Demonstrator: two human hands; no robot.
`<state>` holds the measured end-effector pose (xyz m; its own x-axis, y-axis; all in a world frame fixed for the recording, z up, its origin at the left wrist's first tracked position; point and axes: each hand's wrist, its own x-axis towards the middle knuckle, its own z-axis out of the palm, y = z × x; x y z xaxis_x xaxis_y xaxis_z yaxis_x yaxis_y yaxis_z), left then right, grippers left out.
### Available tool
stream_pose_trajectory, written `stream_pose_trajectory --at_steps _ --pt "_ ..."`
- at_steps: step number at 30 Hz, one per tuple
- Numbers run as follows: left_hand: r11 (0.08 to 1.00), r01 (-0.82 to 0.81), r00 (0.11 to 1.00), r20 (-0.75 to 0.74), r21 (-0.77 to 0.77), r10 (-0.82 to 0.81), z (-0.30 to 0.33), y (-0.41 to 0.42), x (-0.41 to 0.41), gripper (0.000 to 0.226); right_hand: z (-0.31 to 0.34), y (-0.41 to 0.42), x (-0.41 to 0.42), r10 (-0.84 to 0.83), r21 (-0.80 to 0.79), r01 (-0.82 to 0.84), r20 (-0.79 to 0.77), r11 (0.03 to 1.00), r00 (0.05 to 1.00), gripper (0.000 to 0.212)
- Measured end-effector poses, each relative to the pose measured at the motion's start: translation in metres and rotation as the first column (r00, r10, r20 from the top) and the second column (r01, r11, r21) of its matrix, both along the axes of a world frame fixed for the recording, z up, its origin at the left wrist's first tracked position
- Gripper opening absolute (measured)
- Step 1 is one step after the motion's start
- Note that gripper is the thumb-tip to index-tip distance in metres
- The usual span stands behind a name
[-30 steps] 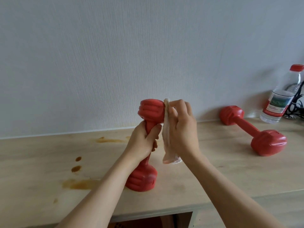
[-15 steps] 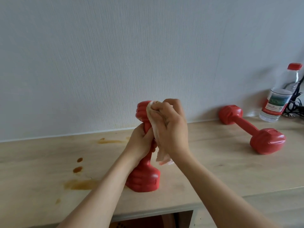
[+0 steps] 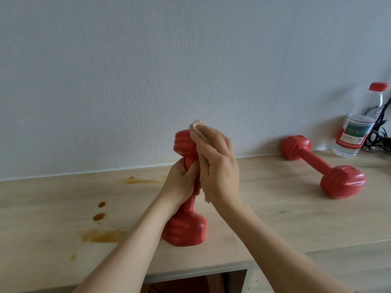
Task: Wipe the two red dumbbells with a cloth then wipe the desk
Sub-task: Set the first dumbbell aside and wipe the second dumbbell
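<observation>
Both hands closed: L (image 3: 179,182) round upright dumbbell (image 3: 186,225) handle, R (image 3: 218,166) w/ cloth (image 3: 197,130) pressed on top head.

In the middle of the frame, the left hand (image 3: 179,182) grips a red dumbbell (image 3: 186,227) standing up on the bench (image 3: 275,218). The right hand (image 3: 218,172) presses a cloth (image 3: 197,129) on its top. Another dumbbell (image 3: 323,166) lies at the right, near a bottle (image 3: 357,123). Brown stains (image 3: 101,235) sit at the lower left.

Bare desk (image 3: 264,208) between upright dumbbell (image 3: 186,229) and lying dumbbell (image 3: 321,168).
</observation>
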<state>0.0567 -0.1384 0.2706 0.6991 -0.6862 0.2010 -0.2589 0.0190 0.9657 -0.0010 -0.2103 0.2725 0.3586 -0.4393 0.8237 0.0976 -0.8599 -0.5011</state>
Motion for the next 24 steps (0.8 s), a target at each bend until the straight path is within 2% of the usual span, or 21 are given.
stream_pose_trajectory --at_steps 1,5,10,13,16,18,21,24 --pt "1.0 0.009 1.0 0.013 0.002 -0.009 0.0 -0.001 -0.001 0.027 -0.002 -0.001 0.001 0.024 0.018 -0.024 0.0 1.0 1.0 0.033" --pt "0.999 0.045 0.998 0.048 0.01 -0.045 -0.004 -0.002 -0.001 0.027 0.005 -0.014 -0.004 0.146 0.275 -0.161 0.072 0.948 0.987 0.031" --pt "0.997 0.071 0.997 0.014 -0.01 -0.071 -0.005 -0.003 -0.001 0.024 0.013 -0.027 -0.008 0.255 0.588 -0.262 0.097 0.765 0.962 0.026" --pt "0.999 0.046 0.999 -0.02 -0.029 -0.046 -0.004 -0.003 -0.001 0.024 0.015 -0.023 -0.015 0.241 0.583 -0.242 0.08 0.775 0.967 0.028" --pt "0.999 -0.042 0.995 -0.095 -0.016 0.04 -0.002 -0.003 0.002 0.027 0.013 0.003 -0.016 0.219 0.418 -0.187 -0.031 0.889 0.975 0.03" --pt "0.997 -0.07 0.993 -0.09 0.01 0.071 -0.003 -0.003 0.003 0.027 0.01 0.007 -0.013 0.186 0.356 -0.151 -0.064 0.922 0.981 0.033" --pt "1.0 -0.003 0.997 -0.071 -0.007 0.002 -0.005 -0.006 -0.001 0.025 0.012 -0.012 -0.014 0.205 0.549 -0.174 0.004 0.818 0.979 0.03" --pt "0.999 0.035 0.996 -0.081 -0.034 -0.038 -0.007 -0.009 -0.001 0.027 0.01 -0.026 -0.013 0.268 0.626 -0.23 0.034 0.745 0.963 0.028"
